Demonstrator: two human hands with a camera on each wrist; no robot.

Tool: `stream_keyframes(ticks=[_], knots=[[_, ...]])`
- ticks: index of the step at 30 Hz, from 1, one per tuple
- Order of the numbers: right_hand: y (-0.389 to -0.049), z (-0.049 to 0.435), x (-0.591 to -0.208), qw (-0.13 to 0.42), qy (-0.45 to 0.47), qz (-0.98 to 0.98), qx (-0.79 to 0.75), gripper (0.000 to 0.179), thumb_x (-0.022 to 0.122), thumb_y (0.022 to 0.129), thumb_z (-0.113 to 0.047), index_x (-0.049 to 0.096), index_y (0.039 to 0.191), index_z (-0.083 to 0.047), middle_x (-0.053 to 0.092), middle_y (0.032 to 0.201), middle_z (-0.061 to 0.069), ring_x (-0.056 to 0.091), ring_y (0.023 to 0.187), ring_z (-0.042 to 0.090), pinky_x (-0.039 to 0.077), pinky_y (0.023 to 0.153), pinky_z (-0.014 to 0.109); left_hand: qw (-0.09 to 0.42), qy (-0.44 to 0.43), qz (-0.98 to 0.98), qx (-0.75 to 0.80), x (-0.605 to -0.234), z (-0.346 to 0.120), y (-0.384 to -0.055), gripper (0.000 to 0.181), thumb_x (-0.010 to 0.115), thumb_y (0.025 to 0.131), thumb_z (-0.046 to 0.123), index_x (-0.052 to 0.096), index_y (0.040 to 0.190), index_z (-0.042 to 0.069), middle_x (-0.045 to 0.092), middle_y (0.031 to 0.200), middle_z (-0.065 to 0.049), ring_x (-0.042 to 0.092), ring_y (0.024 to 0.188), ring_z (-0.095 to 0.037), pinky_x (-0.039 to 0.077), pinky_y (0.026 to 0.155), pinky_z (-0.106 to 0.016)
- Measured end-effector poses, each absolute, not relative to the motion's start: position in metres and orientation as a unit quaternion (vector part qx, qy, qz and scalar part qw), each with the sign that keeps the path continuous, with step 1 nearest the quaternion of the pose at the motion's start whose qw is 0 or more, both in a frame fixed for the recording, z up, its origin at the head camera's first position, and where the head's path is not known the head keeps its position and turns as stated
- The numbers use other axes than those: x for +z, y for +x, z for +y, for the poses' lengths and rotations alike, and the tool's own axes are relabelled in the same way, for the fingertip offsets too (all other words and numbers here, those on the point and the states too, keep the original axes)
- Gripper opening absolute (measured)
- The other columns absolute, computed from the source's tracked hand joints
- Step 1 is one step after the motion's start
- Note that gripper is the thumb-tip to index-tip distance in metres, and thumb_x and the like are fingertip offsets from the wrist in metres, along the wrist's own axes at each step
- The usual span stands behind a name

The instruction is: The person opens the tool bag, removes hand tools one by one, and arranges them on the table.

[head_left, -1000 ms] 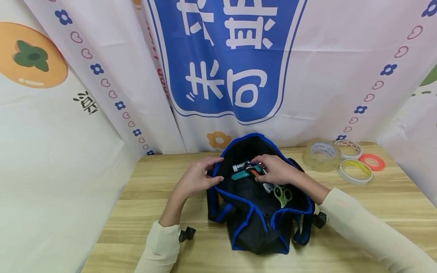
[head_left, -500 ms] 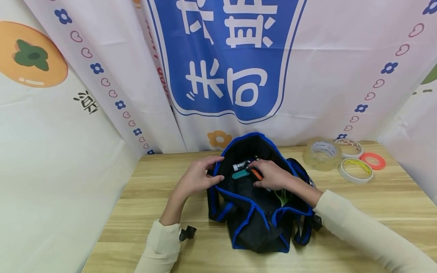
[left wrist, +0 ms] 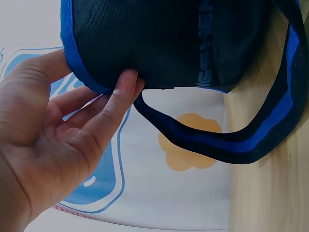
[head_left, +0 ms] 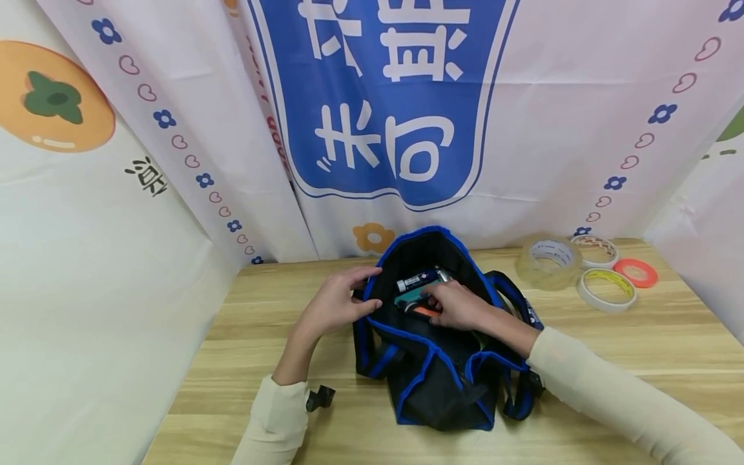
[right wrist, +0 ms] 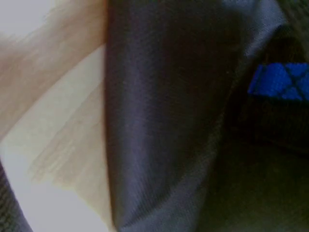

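Observation:
A black tool bag (head_left: 438, 403) with blue trim stands with its mouth spread wide. My left hand (head_left: 340, 298) pinches the bag's left rim, and the left wrist view shows the thumb and fingers on either side of the blue edging (left wrist: 72, 48). Inside the bag my right hand (head_left: 462, 307) holds an orange-and-black tool (head_left: 423, 311), its exact kind unclear. Beside that tool lie a teal tool (head_left: 409, 297) and a dark marker-like tube (head_left: 415, 281) with a pale end. Green scissors are mostly hidden under my right hand. The right wrist view is filled by dark bag cloth (right wrist: 164, 116).
Several tape rolls stand at the back right: a wide clear roll (head_left: 548, 263), white rolls (head_left: 606, 290) and a red one (head_left: 636, 273). Blue-and-black straps (left wrist: 227, 147) loop from the bag's sides. A printed curtain (head_left: 535, 161) hangs behind the wooden table (head_left: 279, 303).
My right hand has moved down toward the bag's near side. The orange-and-black tool has turned flatter and nearer, and the scissors have become covered. My left hand stays on the rim.

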State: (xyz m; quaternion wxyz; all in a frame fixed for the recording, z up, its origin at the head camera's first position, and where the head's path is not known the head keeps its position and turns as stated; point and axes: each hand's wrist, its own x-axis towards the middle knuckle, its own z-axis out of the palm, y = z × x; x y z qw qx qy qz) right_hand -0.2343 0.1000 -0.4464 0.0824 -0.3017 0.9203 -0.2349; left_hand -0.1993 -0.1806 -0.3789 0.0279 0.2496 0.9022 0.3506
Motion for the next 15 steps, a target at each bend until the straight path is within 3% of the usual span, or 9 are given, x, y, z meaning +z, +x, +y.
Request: stream_keyframes(ticks=[5,15], knots=[[-0.234,0.098,-0.450,0.080,-0.324,0.916,-0.221,0.034,0.089,0.086,-0.012,0.078,0.118,-0.008,0.076,0.103,0.001,0.069,0.095,0.017,0.059,0.086,0.039,0.026,0.251,0.902,0.351,-0.380,-0.181,-0.199,0.059,0.082,0.095,0.014,0.061,0.150,0.006,0.062,0.154,-0.016,0.073,0.118,-0.032,0.065,0.081,-0.028],[-0.229,0.106,-0.429,0.046,-0.295,0.905,-0.302,0.033,0.088,0.086,-0.013,0.078,0.118,-0.009,0.077,0.102,0.001,0.070,0.093,0.014,0.061,0.087,0.038,0.029,0.249,0.900,0.357,-0.379,-0.181,-0.199,0.060,0.082,0.095,0.013,0.061,0.151,0.005,0.064,0.152,-0.016,0.073,0.116,-0.030,0.065,0.080,-0.026]])
